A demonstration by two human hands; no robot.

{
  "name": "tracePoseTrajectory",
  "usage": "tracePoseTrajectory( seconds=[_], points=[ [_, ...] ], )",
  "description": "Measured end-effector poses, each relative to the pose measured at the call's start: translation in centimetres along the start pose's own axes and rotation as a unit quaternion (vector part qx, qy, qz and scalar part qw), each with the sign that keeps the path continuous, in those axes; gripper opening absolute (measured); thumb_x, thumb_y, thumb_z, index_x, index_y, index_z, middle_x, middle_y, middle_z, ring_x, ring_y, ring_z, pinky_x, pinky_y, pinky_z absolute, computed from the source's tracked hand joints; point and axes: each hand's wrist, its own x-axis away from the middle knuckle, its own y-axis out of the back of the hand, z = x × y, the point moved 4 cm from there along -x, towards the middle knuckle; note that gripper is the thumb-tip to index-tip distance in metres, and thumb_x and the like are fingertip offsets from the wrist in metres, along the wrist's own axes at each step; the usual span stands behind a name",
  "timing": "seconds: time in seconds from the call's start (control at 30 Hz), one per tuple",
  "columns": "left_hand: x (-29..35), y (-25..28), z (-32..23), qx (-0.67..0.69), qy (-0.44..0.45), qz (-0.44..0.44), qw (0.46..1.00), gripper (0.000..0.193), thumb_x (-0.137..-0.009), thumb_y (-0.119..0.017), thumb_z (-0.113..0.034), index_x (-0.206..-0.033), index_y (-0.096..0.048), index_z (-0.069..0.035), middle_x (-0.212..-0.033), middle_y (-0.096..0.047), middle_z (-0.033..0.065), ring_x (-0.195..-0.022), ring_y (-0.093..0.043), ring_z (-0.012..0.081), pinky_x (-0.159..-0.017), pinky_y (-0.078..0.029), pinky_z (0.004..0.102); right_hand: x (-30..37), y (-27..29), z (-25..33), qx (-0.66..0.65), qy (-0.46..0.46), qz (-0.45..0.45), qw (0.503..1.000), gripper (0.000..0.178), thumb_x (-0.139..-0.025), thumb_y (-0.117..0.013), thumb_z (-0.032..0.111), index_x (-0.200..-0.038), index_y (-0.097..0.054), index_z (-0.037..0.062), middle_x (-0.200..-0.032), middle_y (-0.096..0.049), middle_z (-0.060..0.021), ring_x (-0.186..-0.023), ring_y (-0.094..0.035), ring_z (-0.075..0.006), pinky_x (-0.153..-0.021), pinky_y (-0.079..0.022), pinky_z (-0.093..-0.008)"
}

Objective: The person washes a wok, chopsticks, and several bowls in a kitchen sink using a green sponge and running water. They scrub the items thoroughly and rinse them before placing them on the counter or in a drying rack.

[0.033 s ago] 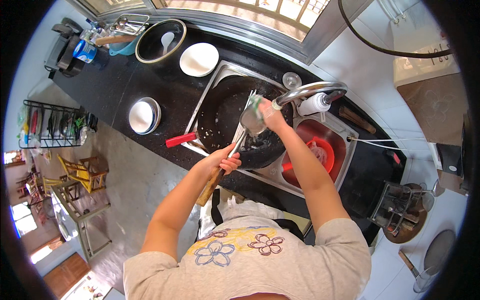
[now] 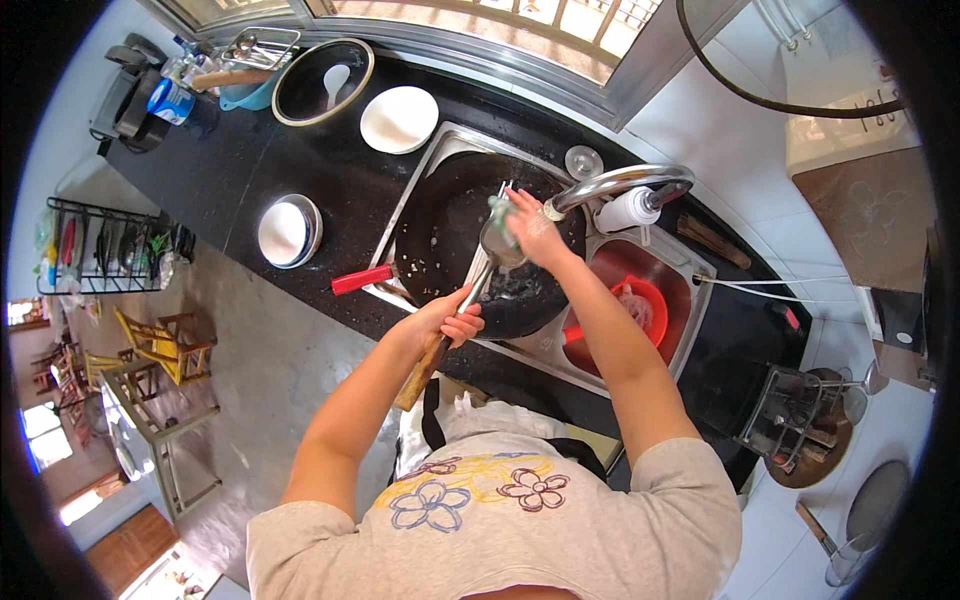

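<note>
My left hand (image 2: pixel 455 318) is closed around the shaft of a long metal utensil (image 2: pixel 484 279), its wooden handle end slanting back toward me and its head above the dark wok (image 2: pixel 440 220) in the sink (image 2: pixel 460 132). My right hand (image 2: pixel 535 232), fingers fairly straight, has a green scrubber (image 2: pixel 500 212) by that head; whether I pinch or only press it, I can't tell. The wok's red handle (image 2: pixel 362 279) reaches over the desk (image 2: pixel 225 195).

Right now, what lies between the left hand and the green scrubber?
In the head view, the ladle lies there: its metal shaft and round end run from the left hand toward the green scrubber, over the black wok.
</note>
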Motion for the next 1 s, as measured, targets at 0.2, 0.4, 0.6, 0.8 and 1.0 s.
tracePoseTrajectory(
  seconds=[0.2, 0.4, 0.6, 0.8, 1.0],
  points=[
    [-0.4, -2.1, 0.4, 0.023, 0.004, -0.004, 1.000, 0.049, -0.093, -0.044, -0.049, -0.071, -0.041, -0.005, -0.058, -0.031, -0.0015, -0.038, -0.028, 0.0018, -0.027, -0.025, 0.0148, -0.4, 0.1, 1.8, 0.124, -0.157, 0.141, 0.970, 0.072, -0.074, -0.069, 0.038, -0.136, -0.037, 0.0172, -0.117, -0.052, -0.0146, -0.113, -0.049, -0.0317, -0.091, -0.039, -0.0446],
    [-0.8, -1.7, 1.5, 0.030, 0.014, 0.036, 0.999, 0.049, -0.093, -0.045, -0.049, -0.069, -0.040, -0.006, -0.057, -0.030, -0.0018, -0.037, -0.029, 0.0018, -0.027, -0.026, 0.0148, -1.0, -0.2, -0.2, 0.033, -0.179, 0.030, 0.983, 0.035, -0.077, -0.067, 0.020, -0.107, -0.056, 0.0065, -0.100, -0.060, -0.0180, -0.091, -0.060, -0.0359, -0.078, -0.047, -0.0421],
    [-0.4, -1.2, 1.6, 0.011, 0.006, 0.021, 1.000, 0.049, -0.091, -0.047, -0.051, -0.068, -0.041, -0.008, -0.055, -0.030, -0.0024, -0.037, -0.028, 0.0018, -0.026, -0.025, 0.0152, -1.6, -0.1, -1.2, 0.069, -0.248, 0.059, 0.964, 0.030, -0.084, -0.060, 0.029, -0.098, -0.059, 0.0030, -0.092, -0.063, -0.0198, -0.087, -0.060, -0.0356, -0.075, -0.046, -0.0409],
    [0.5, -1.0, 1.8, -0.062, -0.080, -0.004, 0.995, 0.047, -0.091, -0.047, -0.052, -0.071, -0.041, -0.009, -0.056, -0.031, -0.0026, -0.038, -0.026, 0.0022, -0.027, -0.022, 0.0154, -0.9, -0.3, -5.2, -0.298, -0.334, -0.165, 0.879, 0.034, -0.081, -0.068, 0.029, -0.098, -0.063, -0.0002, -0.094, -0.066, -0.0135, -0.089, -0.062, -0.0254, -0.079, -0.045, -0.0358],
    [-0.6, -3.2, 1.2, -0.002, -0.115, 0.024, 0.993, 0.045, -0.092, -0.047, -0.049, -0.074, -0.040, -0.008, -0.058, -0.031, -0.0021, -0.038, -0.027, 0.0021, -0.027, -0.023, 0.0151, 1.5, -2.4, -1.3, -0.212, -0.423, -0.303, 0.827, 0.030, -0.078, -0.070, 0.019, -0.100, -0.061, -0.0005, -0.089, -0.067, -0.0133, -0.079, -0.063, -0.0256, -0.075, -0.047, -0.0359]
  ],
)
